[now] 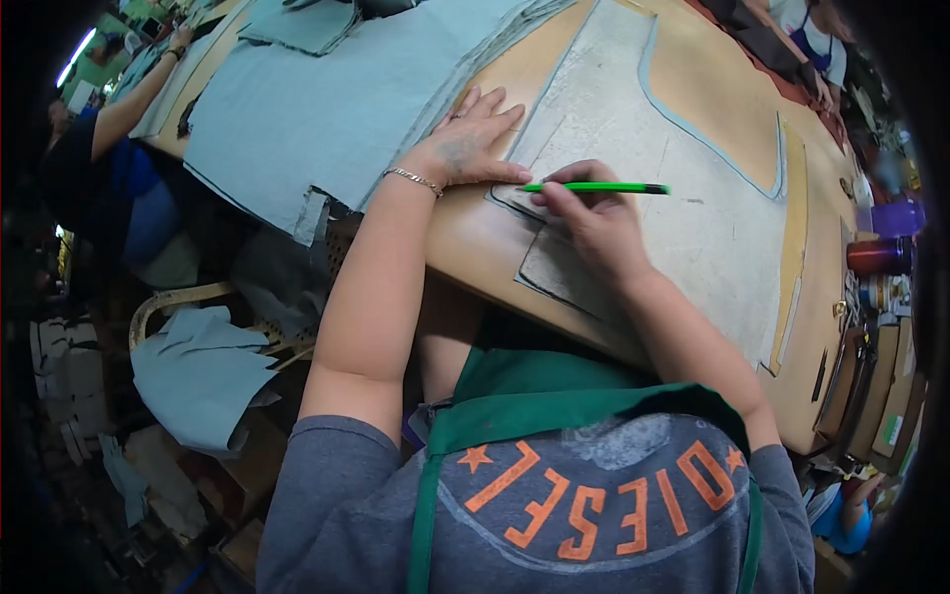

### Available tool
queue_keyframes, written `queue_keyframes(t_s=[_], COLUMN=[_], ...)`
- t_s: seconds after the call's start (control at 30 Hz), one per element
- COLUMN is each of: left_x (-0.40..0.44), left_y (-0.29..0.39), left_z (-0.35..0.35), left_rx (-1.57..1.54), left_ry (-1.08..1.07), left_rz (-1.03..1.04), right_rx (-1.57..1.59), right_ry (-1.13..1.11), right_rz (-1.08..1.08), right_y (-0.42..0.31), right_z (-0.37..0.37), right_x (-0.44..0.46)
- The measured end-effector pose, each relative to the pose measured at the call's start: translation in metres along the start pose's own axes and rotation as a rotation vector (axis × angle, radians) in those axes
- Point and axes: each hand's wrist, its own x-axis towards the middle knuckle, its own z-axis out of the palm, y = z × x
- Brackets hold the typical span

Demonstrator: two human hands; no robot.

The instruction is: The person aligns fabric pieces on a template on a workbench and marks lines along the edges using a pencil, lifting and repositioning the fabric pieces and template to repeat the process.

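My right hand [606, 230] is closed around a green pencil [618, 187] with a dark end. The pencil's tip points left, near the left edge of a large grey-white pattern piece [683, 198]. Light blue material shows along this piece's curved upper edge. My left hand [463, 147] lies flat with fingers spread, its thumb reaching to the pattern's edge close to the pencil tip. Its other fingers rest beside a stack of light blue sheets [327, 109]. Whether the pencil tip touches the surface I cannot tell.
The wooden table [475, 233] curves in front of me. A chair [148, 317] at the left has light blue scraps [203, 371] on it. A purple container [896, 218] and dark red cup [879, 256] stand far right. Other people work at the left and upper right.
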Motion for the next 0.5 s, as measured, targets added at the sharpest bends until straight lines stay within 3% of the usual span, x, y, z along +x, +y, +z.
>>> queue_keyframes(t_s=[0.03,0.13,0.17,0.27,0.5], left_x=[0.0,-0.001,-0.002,-0.002,-0.004], left_y=[0.0,0.001,0.001,0.002,0.002], left_z=[0.0,0.001,0.001,0.001,0.002], left_rx=[0.011,0.008,0.003,0.05,0.054], left_ry=[-0.002,-0.003,-0.001,0.005,-0.006], left_rz=[-0.005,-0.016,-0.015,-0.011,-0.008], right_rx=[0.107,-0.095,-0.016,-0.202,-0.307], right_ry=[-0.032,-0.006,0.034,0.008,0.076], right_rz=[0.028,-0.12,-0.103,-0.108,-0.198], right_y=[0.01,0.02,0.021,0.019,0.018], right_z=[0.009,0.016,0.019,0.019,0.003], right_x=[0.002,0.006,0.006,0.006,-0.008])
